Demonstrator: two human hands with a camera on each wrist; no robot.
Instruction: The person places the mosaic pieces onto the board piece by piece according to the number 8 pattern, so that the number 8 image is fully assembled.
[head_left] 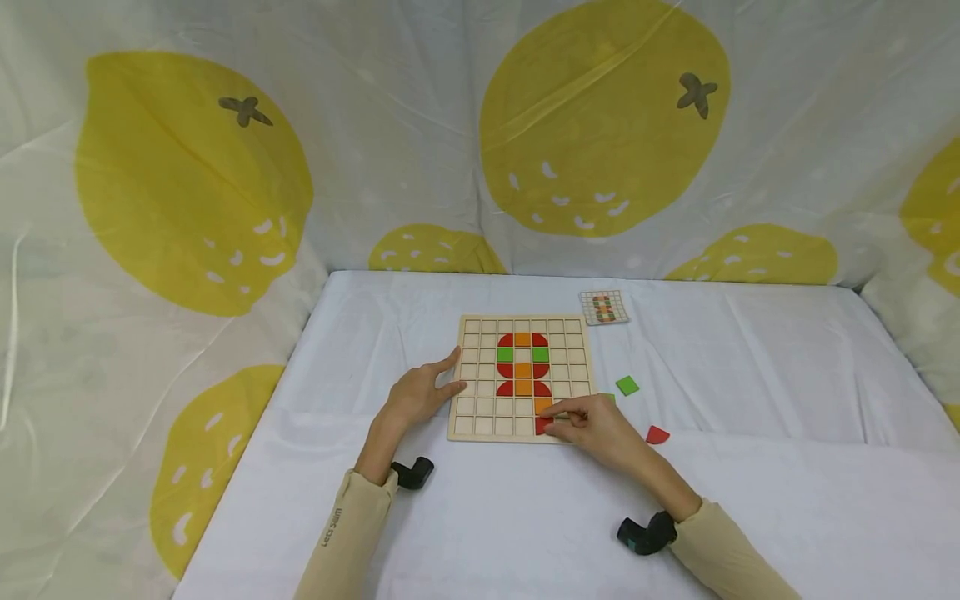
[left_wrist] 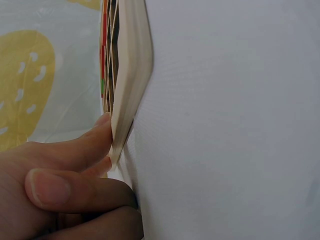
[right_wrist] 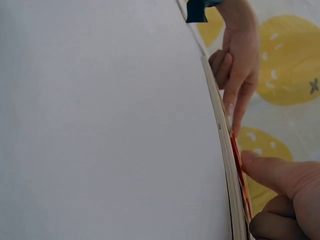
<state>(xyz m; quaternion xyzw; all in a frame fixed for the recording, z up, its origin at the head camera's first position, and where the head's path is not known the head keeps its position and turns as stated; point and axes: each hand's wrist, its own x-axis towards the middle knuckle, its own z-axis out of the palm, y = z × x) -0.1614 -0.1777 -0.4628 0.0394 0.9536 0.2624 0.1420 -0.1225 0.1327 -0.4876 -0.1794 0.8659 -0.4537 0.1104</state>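
Observation:
A square wooden grid board point(head_left: 480, 412) lies on the white cloth, with red, orange and green pieces forming a pattern in its middle columns. My left hand point(head_left: 417, 394) rests at the board's left edge, index finger and thumb spread apart and touching the rim. Over the lower right part of the board, my right hand point(head_left: 600, 425) reaches in with thumb and index finger stretched out. Its fingertips are at an orange square point(head_left: 543, 406) and a red piece point(head_left: 542, 426) in the lowest rows. In the right wrist view the thumb point(right_wrist: 265, 170) touches the red piece point(right_wrist: 236, 152). The right hand covers nearby cells.
A small pattern card point(head_left: 603, 307) lies behind the board's top right corner. To the right are a loose green square point(head_left: 627, 385) and a red quarter-round piece point(head_left: 657, 434). Another green piece point(head_left: 608, 397) is partly hidden behind the right hand.

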